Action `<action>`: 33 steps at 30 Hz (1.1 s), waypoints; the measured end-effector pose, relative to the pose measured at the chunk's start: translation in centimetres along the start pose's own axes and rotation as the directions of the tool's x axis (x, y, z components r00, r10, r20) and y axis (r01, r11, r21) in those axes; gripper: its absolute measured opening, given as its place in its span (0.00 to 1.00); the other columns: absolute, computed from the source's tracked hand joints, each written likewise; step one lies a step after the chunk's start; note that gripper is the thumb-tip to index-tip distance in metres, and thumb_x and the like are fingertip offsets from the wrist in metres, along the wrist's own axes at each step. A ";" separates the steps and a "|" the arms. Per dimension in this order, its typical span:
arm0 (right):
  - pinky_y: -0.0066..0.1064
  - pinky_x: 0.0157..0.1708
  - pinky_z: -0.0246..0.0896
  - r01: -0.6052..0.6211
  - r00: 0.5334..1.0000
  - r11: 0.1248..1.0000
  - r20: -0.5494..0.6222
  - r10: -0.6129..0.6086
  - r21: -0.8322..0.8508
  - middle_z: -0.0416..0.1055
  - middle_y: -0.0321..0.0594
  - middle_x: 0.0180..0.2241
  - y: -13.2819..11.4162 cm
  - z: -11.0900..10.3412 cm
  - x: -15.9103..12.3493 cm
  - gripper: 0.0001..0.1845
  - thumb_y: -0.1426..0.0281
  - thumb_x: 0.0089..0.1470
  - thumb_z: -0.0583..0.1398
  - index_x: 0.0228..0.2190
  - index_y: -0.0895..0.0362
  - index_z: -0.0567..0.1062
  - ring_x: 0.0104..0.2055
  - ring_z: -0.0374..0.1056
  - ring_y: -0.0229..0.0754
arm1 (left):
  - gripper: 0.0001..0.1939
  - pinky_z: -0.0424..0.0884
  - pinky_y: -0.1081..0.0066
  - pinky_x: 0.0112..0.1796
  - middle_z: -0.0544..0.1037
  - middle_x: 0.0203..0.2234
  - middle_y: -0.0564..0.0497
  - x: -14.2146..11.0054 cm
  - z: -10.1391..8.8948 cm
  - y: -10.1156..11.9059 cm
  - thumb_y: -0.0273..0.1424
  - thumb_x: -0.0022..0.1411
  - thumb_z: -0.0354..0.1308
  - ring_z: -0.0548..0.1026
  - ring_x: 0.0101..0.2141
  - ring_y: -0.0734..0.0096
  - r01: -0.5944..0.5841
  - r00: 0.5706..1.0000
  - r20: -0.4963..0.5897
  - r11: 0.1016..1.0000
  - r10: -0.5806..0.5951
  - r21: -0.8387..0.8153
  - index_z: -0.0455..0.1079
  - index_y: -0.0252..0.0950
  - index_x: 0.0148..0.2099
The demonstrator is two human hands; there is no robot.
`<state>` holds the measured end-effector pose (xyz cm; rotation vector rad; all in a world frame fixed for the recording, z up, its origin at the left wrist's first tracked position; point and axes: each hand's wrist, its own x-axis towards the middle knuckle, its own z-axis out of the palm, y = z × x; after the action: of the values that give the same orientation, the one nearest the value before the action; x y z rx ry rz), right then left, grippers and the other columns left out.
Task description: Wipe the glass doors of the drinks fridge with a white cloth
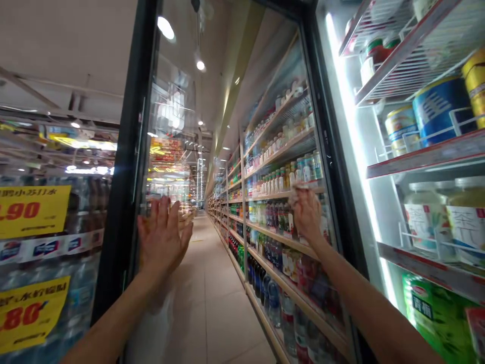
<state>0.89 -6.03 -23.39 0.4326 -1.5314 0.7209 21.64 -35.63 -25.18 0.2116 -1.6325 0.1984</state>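
Observation:
A glass cooler door (223, 167) with a dark frame stands swung open in front of me. My left hand (162, 232) lies against the left part of the pane, fingers spread, holding nothing. On the right part of the pane, my right hand (307, 215) is closed and slightly blurred by motion. A small crumpled light cloth (301, 187) shows at its fingertips, pressed toward the glass. Shelves of bottles and cans, mirrored or seen through the pane, fill the view behind my right hand.
At right, the lit cooler holds blue cans (439, 108), tea bottles (426, 212) and green packs (432, 308) on wire shelves with front rails. At left are stacked drink bottles (85, 283) with yellow price signs (34, 212). A tiled aisle (200, 288) shows in the pane.

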 end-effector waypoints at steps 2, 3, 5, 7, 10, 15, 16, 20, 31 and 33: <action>0.56 0.51 0.49 -0.269 0.955 0.963 -0.133 0.266 -0.005 0.54 0.57 0.57 1.5 -0.3 0.7 0.27 0.70 0.54 0.43 0.55 0.62 0.60 0.58 0.51 0.56 | 0.29 0.38 0.46 0.57 0.49 0.61 0.39 0.0 0.1 0.0 0.40 0.61 0.42 0.43 0.62 0.54 -0.003 1.000 -0.009 1.000 0.003 0.005 0.48 0.34 0.62; 0.57 0.51 0.48 -0.308 0.939 0.951 -0.162 0.304 0.001 0.53 0.61 0.56 1.6 -0.3 0.8 0.28 0.70 0.55 0.42 0.55 0.64 0.60 0.58 0.50 0.58 | 0.29 0.38 0.46 0.57 0.49 0.61 0.39 -0.1 0.2 0.0 0.40 0.61 0.42 0.43 0.62 0.54 -0.007 1.000 -0.016 1.000 0.007 0.007 0.48 0.34 0.62; 0.54 0.53 0.47 -0.225 0.965 0.974 -0.139 0.223 0.000 0.52 0.60 0.57 0.4 0.1 0.1 0.27 0.69 0.55 0.43 0.55 0.64 0.61 0.59 0.49 0.56 | 0.29 0.38 0.46 0.57 0.48 0.62 0.39 -0.1 0.3 0.0 0.40 0.61 0.42 0.43 0.62 0.54 -0.009 1.000 -0.027 1.000 0.009 0.009 0.48 0.33 0.62; 0.46 0.56 0.46 -0.005 0.999 1.000 -0.043 0.006 0.009 0.54 0.50 0.58 -2.0 0.6 -1.5 0.25 0.68 0.54 0.46 0.53 0.56 0.64 0.60 0.48 0.51 | 0.30 0.38 0.46 0.57 0.47 0.62 0.39 -0.1 0.4 0.1 0.40 0.61 0.43 0.43 0.62 0.54 -0.008 0.999 -0.032 1.000 0.009 0.006 0.46 0.35 0.62; 0.43 0.58 0.45 0.380 0.915 0.921 0.112 -0.387 0.085 0.55 0.40 0.58 -4.6 1.0 -2.8 0.24 0.68 0.52 0.50 0.52 0.48 0.64 0.62 0.45 0.46 | 0.30 0.39 0.45 0.57 0.46 0.62 0.40 -0.1 0.4 0.0 0.39 0.61 0.43 0.43 0.62 0.54 -0.009 1.000 -0.027 1.000 0.009 0.004 0.44 0.35 0.63; 0.57 0.53 0.45 -0.067 0.993 0.996 -0.091 0.073 0.064 0.51 0.57 0.58 -4.7 1.2 2.1 0.26 0.70 0.56 0.43 0.55 0.62 0.60 0.60 0.46 0.55 | 0.31 0.40 0.46 0.57 0.47 0.62 0.39 -0.1 0.3 0.0 0.39 0.60 0.44 0.43 0.62 0.54 0.002 1.000 -0.008 1.000 -0.002 0.011 0.45 0.35 0.63; 0.58 0.52 0.45 -0.126 0.985 0.989 -0.112 0.134 0.074 0.50 0.59 0.58 -5.3 1.4 2.9 0.26 0.70 0.56 0.42 0.55 0.64 0.60 0.60 0.46 0.57 | 0.30 0.39 0.46 0.57 0.47 0.62 0.40 -0.1 0.3 0.0 0.39 0.60 0.44 0.43 0.62 0.54 0.002 1.000 -0.012 1.000 -0.002 0.012 0.46 0.35 0.63; 0.46 0.57 0.45 0.237 0.971 0.963 0.010 -0.240 0.129 0.55 0.41 0.58 -10.2 2.1 1.8 0.24 0.67 0.54 0.49 0.53 0.52 0.63 0.61 0.46 0.47 | 0.30 0.37 0.49 0.58 0.48 0.62 0.40 0.0 0.4 -0.3 0.40 0.60 0.43 0.43 0.62 0.56 -0.003 1.000 -0.015 1.000 0.003 0.006 0.48 0.35 0.62; 0.49 0.58 0.42 0.072 0.997 0.992 -0.024 -0.070 0.106 0.51 0.46 0.60 -12.6 2.6 3.4 0.25 0.70 0.56 0.46 0.55 0.59 0.61 0.63 0.42 0.50 | 0.29 0.40 0.51 0.58 0.51 0.61 0.40 2.4 -0.7 -1.2 0.41 0.61 0.40 0.45 0.61 0.58 -0.048 0.998 0.030 0.999 0.047 0.016 0.52 0.31 0.60; 0.43 0.59 0.42 0.399 0.912 0.905 0.043 -0.409 0.148 0.55 0.37 0.58 -14.8 3.0 2.0 0.24 0.68 0.55 0.49 0.54 0.53 0.62 0.63 0.42 0.46 | 0.29 0.40 0.52 0.58 0.51 0.61 0.40 2.3 -0.7 -1.2 0.41 0.61 0.40 0.46 0.61 0.57 -0.043 0.999 0.032 0.999 0.043 0.000 0.52 0.30 0.60</action>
<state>8.28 -18.48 -18.70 0.8607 -1.4012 0.4864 22.50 -36.67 -22.88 0.1816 -1.6699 0.2296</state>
